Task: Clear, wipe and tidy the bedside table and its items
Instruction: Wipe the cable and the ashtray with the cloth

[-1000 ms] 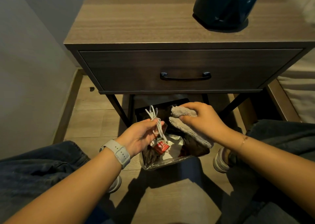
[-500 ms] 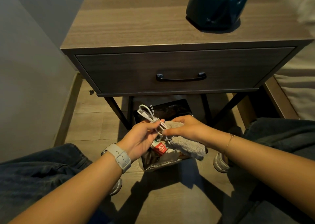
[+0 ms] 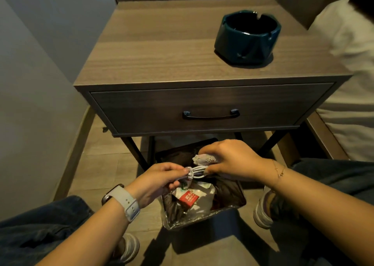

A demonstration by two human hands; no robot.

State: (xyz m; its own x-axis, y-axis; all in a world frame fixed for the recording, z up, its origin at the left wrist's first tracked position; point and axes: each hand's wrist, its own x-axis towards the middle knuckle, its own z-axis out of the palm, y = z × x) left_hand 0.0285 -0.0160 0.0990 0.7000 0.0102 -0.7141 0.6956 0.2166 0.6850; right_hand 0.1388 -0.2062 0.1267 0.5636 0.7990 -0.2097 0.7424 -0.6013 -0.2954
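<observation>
**Now both hands on the cable over the bin**

Since a second earlier the view had tipped up, taking in the whole bedside table [image 3: 162,49] top, and the hands had met.

The table stood against a grey wall, its drawer shut, with a dark teal ashtray [image 3: 248,36] at its back right. A bed edge [image 3: 348,83] was cut off at right. Under the table sat a lined waste bin [image 3: 204,215] holding wrappers, too dim to make out.

The right hand [image 3: 232,158] was closed on a grey cloth [image 3: 204,159] and pinched the coiled white cable [image 3: 197,171]; the left hand [image 3: 159,176] pinched the cable's other end.
</observation>
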